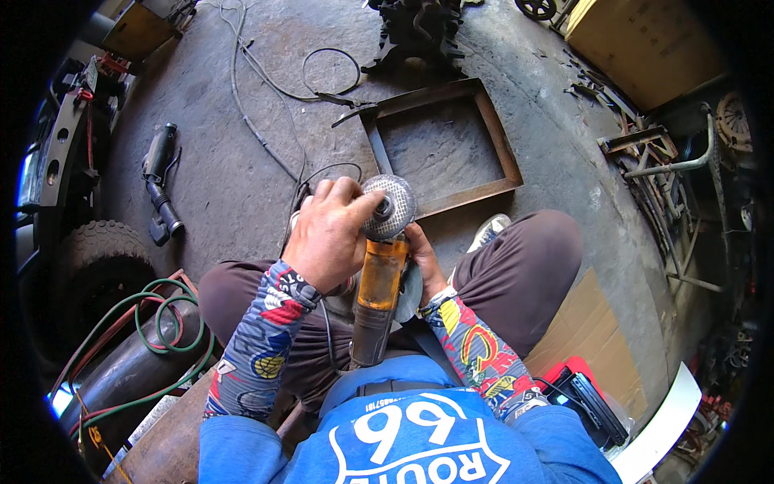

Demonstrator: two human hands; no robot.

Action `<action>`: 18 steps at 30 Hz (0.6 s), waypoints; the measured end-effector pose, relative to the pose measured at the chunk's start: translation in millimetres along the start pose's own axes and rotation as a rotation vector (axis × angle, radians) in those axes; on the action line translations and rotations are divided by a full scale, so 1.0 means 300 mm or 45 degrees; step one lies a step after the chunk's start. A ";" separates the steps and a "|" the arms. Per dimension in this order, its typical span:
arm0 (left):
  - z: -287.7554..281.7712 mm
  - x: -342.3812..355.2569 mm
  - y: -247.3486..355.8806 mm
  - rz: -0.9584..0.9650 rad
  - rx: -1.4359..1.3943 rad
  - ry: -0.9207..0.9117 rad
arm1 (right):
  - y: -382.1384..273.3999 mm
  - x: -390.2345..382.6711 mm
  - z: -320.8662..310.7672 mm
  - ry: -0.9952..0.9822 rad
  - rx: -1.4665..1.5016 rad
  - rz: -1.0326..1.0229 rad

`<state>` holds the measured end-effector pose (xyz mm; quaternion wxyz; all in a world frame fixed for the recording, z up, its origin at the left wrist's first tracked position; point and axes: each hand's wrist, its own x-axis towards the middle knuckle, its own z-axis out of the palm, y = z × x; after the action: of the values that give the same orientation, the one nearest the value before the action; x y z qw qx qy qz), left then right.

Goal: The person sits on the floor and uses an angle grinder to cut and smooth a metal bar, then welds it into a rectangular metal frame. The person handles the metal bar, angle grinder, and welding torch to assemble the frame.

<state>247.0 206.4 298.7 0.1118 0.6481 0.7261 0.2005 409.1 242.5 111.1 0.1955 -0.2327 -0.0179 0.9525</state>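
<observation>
An angle grinder with an orange and dark grey body (380, 278) is held upright between my legs, its lower end near my waist. A worn mesh-patterned disc (399, 194) sits at its top. My left hand (330, 230) has its fingers closed at that disc, with a fingertip at the centre fitting. My right hand (425, 256) grips the head of the grinder from the right, fingers partly hidden behind it. A second, grey disc (409, 294) shows just below my right hand. A dark cable (329, 337) runs beside the tool.
A rusty square steel frame (497, 149) lies ahead, beside cables (258, 129) and a black metal object (411, 32). Left are a tyre (105, 254), a cylinder with green and red hoses (113, 367) and a black tool (161, 153). Right are cardboard (584, 331) and scrap metal (661, 210).
</observation>
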 end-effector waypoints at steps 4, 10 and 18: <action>0.005 0.015 -0.021 -0.075 -0.064 -0.024 | -0.008 -0.010 0.020 0.010 -0.048 -0.024; 0.034 0.048 -0.048 -0.090 -0.374 -0.004 | -0.011 -0.018 0.033 -0.038 -0.058 -0.037; 0.105 -0.021 -0.131 -0.847 -1.516 0.359 | 0.005 0.010 -0.037 -0.061 -0.113 0.005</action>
<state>225.8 201.6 252.8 0.4082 0.1874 0.6602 0.6019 411.2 241.6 99.7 0.1826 -0.2185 -0.0644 0.9564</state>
